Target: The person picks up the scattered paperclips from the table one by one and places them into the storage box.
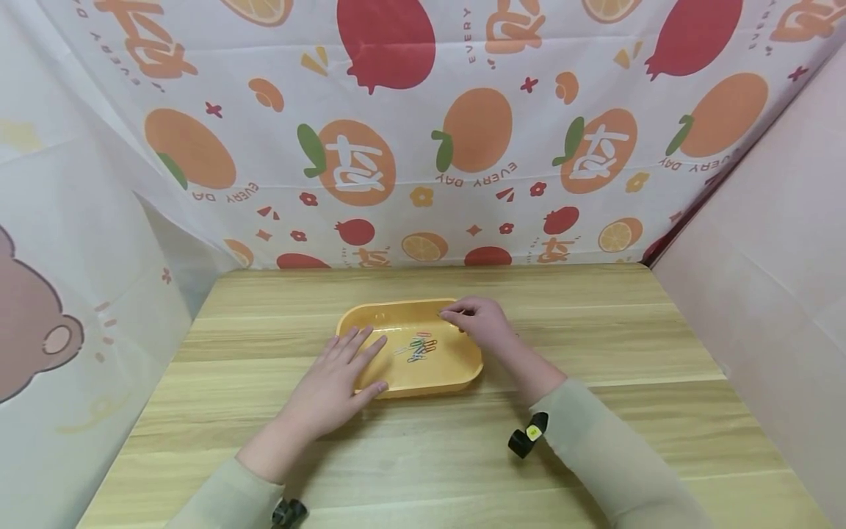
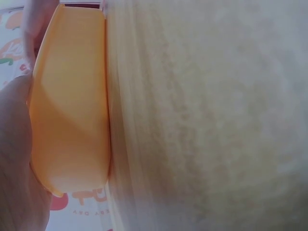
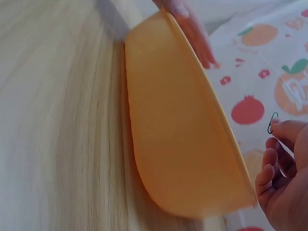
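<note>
A yellow tray (image 1: 452, 371) sits on the wooden table. On its floor lies a small loose pile of colored paper clips (image 1: 421, 347). My left hand (image 1: 333, 386) rests over the tray's left side, fingers spread and reaching inside past the rim. Above the tray's far right corner, my right hand (image 1: 485, 323) pinches a green paper clip (image 3: 269, 127) between thumb and finger; the right wrist view shows the clip best. From the left wrist, the tray's outer wall (image 2: 70, 106) hides the clips.
The wooden table (image 1: 595, 455) extends around the tray on all sides. Behind it hangs a white cloth (image 1: 410, 213) printed with fruit. Pale cloth walls (image 1: 780, 242) stand at the left and right. A small black camera (image 1: 525, 438) is worn at the right sleeve.
</note>
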Action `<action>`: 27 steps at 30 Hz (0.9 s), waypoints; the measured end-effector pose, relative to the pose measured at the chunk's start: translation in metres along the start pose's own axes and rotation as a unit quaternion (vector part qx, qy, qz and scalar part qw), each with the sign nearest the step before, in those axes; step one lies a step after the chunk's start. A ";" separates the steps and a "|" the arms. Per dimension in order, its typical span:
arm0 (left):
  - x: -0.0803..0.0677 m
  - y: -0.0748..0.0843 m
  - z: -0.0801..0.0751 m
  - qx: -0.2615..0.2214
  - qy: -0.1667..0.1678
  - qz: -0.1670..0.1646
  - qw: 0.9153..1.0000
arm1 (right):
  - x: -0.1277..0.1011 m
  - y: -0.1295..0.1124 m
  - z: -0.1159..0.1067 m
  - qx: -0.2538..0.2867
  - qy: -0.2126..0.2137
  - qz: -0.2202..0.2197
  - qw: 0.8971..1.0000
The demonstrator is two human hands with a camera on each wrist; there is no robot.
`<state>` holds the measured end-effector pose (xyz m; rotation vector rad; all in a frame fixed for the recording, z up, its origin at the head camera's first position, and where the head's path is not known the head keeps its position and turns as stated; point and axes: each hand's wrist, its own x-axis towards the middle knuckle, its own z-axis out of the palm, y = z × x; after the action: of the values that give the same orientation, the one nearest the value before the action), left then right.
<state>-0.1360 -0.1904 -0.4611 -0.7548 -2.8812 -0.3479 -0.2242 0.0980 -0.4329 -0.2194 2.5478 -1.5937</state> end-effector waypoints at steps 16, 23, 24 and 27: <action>0.001 -0.001 -0.001 -0.006 -0.002 -0.001 1.000 | 0.005 -0.009 0.034 -0.080 -0.074 -0.066 0.992; 0.000 -0.001 -0.001 -0.008 0.016 0.010 1.000 | 0.005 -0.010 0.048 -0.163 -0.123 -0.079 0.976; 0.000 -0.001 -0.001 -0.007 0.016 0.011 1.000 | 0.004 -0.010 0.050 -0.174 -0.129 -0.075 0.973; 0.000 -0.002 -0.001 -0.007 0.009 0.010 1.000 | 0.003 -0.011 0.057 -0.198 -0.140 -0.068 0.968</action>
<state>-0.1363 -0.1921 -0.4608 -0.7771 -2.8554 -0.3703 -0.2161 0.0427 -0.4474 -0.6227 2.6348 -0.9821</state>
